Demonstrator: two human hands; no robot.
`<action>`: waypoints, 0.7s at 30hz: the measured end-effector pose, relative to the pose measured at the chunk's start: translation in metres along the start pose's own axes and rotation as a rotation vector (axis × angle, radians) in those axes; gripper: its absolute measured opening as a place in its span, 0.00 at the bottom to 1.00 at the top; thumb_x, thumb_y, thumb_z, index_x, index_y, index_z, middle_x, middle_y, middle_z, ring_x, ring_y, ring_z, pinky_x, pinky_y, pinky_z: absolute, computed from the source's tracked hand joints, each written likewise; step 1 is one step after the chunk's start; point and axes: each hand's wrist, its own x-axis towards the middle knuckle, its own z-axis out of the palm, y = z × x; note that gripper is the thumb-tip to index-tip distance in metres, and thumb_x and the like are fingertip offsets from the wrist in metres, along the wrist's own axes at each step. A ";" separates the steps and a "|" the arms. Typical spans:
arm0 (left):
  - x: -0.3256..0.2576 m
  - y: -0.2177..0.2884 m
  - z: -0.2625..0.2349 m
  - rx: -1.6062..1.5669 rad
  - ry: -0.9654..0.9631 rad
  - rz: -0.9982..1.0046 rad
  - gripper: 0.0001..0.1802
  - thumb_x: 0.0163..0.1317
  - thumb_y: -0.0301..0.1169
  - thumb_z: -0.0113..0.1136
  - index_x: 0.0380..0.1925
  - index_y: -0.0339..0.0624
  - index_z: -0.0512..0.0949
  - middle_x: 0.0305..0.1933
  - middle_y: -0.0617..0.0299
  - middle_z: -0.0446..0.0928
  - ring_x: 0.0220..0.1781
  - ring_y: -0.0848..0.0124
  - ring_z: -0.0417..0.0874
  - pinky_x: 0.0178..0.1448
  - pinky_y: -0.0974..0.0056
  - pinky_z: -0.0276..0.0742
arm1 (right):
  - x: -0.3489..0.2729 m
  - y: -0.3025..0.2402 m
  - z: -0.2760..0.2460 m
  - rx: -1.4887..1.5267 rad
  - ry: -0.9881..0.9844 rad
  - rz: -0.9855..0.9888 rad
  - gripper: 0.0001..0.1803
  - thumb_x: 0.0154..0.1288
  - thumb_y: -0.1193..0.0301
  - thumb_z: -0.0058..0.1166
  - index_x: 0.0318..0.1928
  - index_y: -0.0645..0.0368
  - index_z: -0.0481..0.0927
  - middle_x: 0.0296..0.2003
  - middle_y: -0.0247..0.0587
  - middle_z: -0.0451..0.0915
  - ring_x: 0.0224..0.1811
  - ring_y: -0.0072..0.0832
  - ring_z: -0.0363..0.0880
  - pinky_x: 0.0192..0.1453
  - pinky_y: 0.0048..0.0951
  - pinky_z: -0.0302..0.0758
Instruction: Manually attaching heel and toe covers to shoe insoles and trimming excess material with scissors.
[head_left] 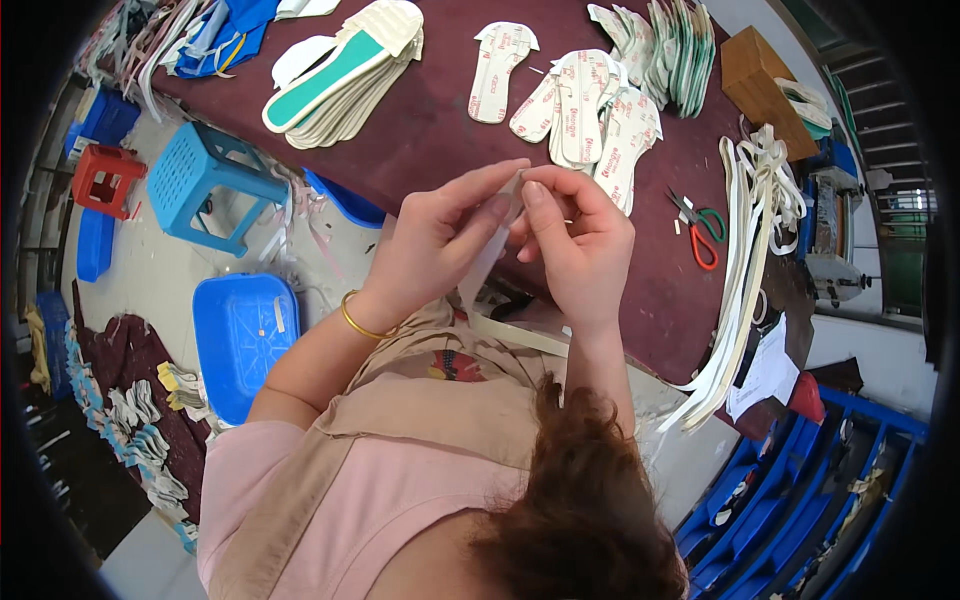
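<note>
One thin, pale piece (487,262) is hanging by the near edge of the bench (420,145), its upper end being pinched between the fingers of the left hand (425,240) and the right hand (585,235). Scissors (693,219) are lying to the right, beside long pale strips (741,250). Printed sole-shaped pieces (582,105) are resting farther off; a blue basin (237,350) is standing at left.
</note>
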 end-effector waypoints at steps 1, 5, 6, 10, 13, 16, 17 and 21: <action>-0.001 -0.002 0.004 -0.033 0.041 0.038 0.17 0.62 0.24 0.53 0.52 0.41 0.75 0.31 0.56 0.81 0.32 0.79 0.81 0.37 0.73 0.75 | -0.001 -0.001 -0.001 0.019 0.023 0.043 0.06 0.62 0.76 0.54 0.39 0.65 0.78 0.26 0.32 0.77 0.24 0.14 0.76 0.23 0.16 0.72; -0.002 0.002 0.009 0.086 0.034 0.075 0.17 0.61 0.22 0.54 0.52 0.40 0.75 0.34 0.54 0.81 0.32 0.77 0.81 0.37 0.71 0.76 | -0.006 0.000 -0.007 -0.019 0.044 0.113 0.07 0.63 0.76 0.54 0.39 0.67 0.79 0.25 0.33 0.78 0.22 0.14 0.75 0.21 0.14 0.72; -0.002 -0.001 0.013 0.097 0.050 0.137 0.18 0.60 0.21 0.55 0.52 0.40 0.75 0.35 0.53 0.81 0.32 0.75 0.82 0.37 0.71 0.76 | -0.007 0.000 -0.009 -0.021 0.046 0.114 0.07 0.63 0.76 0.54 0.39 0.67 0.79 0.25 0.33 0.78 0.22 0.14 0.75 0.21 0.14 0.72; 0.000 -0.001 0.016 0.231 0.059 0.253 0.20 0.55 0.19 0.58 0.50 0.38 0.76 0.35 0.51 0.81 0.33 0.67 0.84 0.37 0.69 0.77 | -0.008 -0.003 -0.011 -0.118 0.053 0.132 0.07 0.62 0.76 0.55 0.38 0.67 0.79 0.24 0.33 0.78 0.19 0.13 0.74 0.21 0.14 0.71; 0.002 -0.001 0.017 0.367 0.079 0.376 0.20 0.53 0.18 0.58 0.48 0.39 0.77 0.33 0.51 0.80 0.32 0.61 0.83 0.36 0.66 0.78 | -0.007 -0.004 -0.013 -0.138 0.051 0.140 0.06 0.62 0.76 0.54 0.37 0.67 0.79 0.23 0.32 0.78 0.18 0.13 0.73 0.20 0.14 0.70; 0.003 -0.004 0.017 0.398 0.089 0.454 0.20 0.52 0.18 0.58 0.47 0.39 0.77 0.33 0.51 0.80 0.31 0.60 0.82 0.35 0.64 0.78 | -0.005 -0.005 -0.012 -0.147 0.044 0.166 0.05 0.61 0.76 0.54 0.33 0.66 0.78 0.20 0.31 0.77 0.17 0.12 0.73 0.20 0.14 0.69; 0.003 -0.003 0.018 0.400 0.089 0.455 0.20 0.52 0.18 0.58 0.47 0.39 0.77 0.33 0.51 0.80 0.31 0.60 0.82 0.35 0.64 0.78 | -0.005 -0.006 -0.012 -0.149 0.043 0.186 0.05 0.60 0.76 0.54 0.31 0.66 0.78 0.18 0.30 0.76 0.17 0.13 0.73 0.20 0.15 0.69; 0.002 -0.002 0.016 0.285 0.082 0.397 0.16 0.52 0.16 0.57 0.43 0.38 0.80 0.23 0.58 0.76 0.20 0.72 0.74 0.26 0.71 0.68 | -0.004 -0.008 -0.018 -0.040 0.011 0.284 0.04 0.59 0.76 0.54 0.30 0.65 0.78 0.17 0.30 0.75 0.16 0.12 0.72 0.20 0.15 0.68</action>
